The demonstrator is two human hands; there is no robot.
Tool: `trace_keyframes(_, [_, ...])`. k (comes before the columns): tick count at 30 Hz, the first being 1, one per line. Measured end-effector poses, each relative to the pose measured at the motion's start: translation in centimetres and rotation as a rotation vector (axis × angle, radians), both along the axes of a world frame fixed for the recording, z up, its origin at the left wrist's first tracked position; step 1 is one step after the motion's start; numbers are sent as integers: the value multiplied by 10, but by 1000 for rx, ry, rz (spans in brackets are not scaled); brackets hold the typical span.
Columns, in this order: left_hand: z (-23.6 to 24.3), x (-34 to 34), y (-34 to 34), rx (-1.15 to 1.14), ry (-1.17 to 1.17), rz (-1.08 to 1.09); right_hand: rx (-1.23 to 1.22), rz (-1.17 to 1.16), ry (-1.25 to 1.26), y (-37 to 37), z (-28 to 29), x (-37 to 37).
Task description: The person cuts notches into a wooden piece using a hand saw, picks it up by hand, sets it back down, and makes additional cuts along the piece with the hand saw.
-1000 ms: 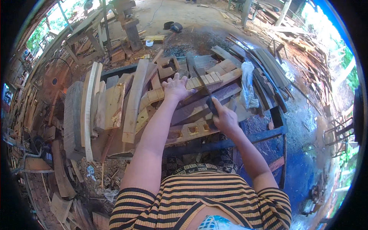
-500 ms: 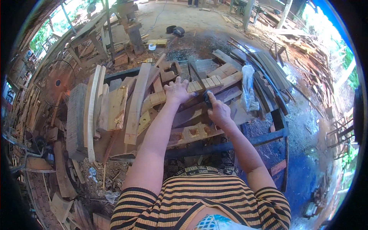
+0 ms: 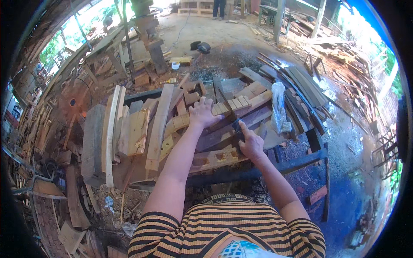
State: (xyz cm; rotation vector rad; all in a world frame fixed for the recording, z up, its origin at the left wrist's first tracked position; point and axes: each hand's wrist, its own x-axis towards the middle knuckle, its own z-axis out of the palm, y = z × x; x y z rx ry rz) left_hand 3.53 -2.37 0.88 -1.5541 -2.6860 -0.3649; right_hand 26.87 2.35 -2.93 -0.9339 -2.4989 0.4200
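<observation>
A curved wooden piece (image 3: 239,103) with evenly spaced cuts across it lies on the stacked timber in front of me. My left hand (image 3: 203,113) presses down on it, fingers bent over its far side and thumb stretched to the right. Closed round the dark handle of a handsaw (image 3: 228,104) is my right hand (image 3: 252,144), its index finger pointing along the handle. The narrow saw blade slants away from me across the wood, just right of my left thumb. How deep the blade sits cannot be made out.
Several planks (image 3: 159,129) lean at the left of the pile. A mortised beam (image 3: 215,159) lies along the near side, above a dark metal frame (image 3: 297,160). Clear plastic wrap (image 3: 280,107) sits at the right. Behind are a brush (image 3: 171,80) and a tape roll (image 3: 175,65).
My right hand and the saw have come slightly nearer to me. My left hand stays on the wooden piece. The whole view has tilted up a little.
</observation>
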Motion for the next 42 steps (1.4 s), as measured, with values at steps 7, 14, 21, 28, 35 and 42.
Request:
trace_keyframes(7, [-9, -3, -30, 756, -103, -188, -34, 1, -13, -9, 2, 1])
trace_keyframes(14, [128, 101, -97, 950, -1033, -708, -27, -1, 66, -4, -3, 5])
trace_keyframes(21, [187, 167, -147, 1314, -1043, -1438, -67, -5, 14, -1, 3, -2])
trace_keyframes(28, [195, 189, -178, 1540, -1028, -1313, -106, 96, 185, -7, 9, 9])
trace_keyframes(35, [207, 198, -222, 1830, -829, -1006, -278, -44, 28, -2, 9, 10])
trace_keyframes(42, [215, 130, -244, 1414, -331, -1433, -167, 133, 167, 23, -30, 10])
